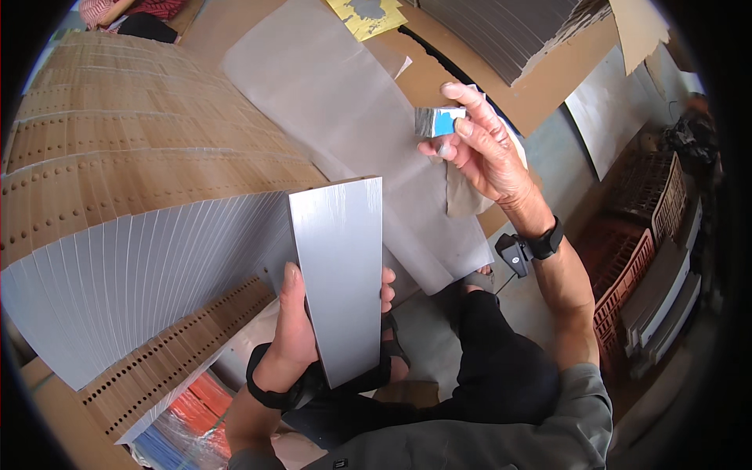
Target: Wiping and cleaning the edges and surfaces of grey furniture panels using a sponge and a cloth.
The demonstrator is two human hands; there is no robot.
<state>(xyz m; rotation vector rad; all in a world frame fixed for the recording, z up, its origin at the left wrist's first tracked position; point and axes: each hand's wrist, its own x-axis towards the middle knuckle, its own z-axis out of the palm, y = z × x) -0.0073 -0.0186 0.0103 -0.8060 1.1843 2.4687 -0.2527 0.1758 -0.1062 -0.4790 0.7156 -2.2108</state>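
Note:
My left hand (pixel 294 325) is closed around a long, flat grey board (pixel 338 274), thumb on its left edge and fingertips showing on the right. The board tilts up in front of me, its smooth face catching the light. Off to the upper right, my right hand (pixel 495 157) pinches a small block (pixel 439 122) between thumb and fingers. One end of the block is grey and layered; its side carries a blue and white patch. The block is held apart from the board. Left of the board stands a long row of similar boards (pixel 157 149), with grey faces and wood-coloured edges dotted with holes.
A grey-brown sheet (pixel 305 78) covers the surface ahead, with yellow paper (pixel 366 16) beyond it. Dark stacked panels (pixel 509 27) lie at the far right. Reddish plastic crates (pixel 623 266) stand on the right. Another person (pixel 149 9) is partly visible at the far left.

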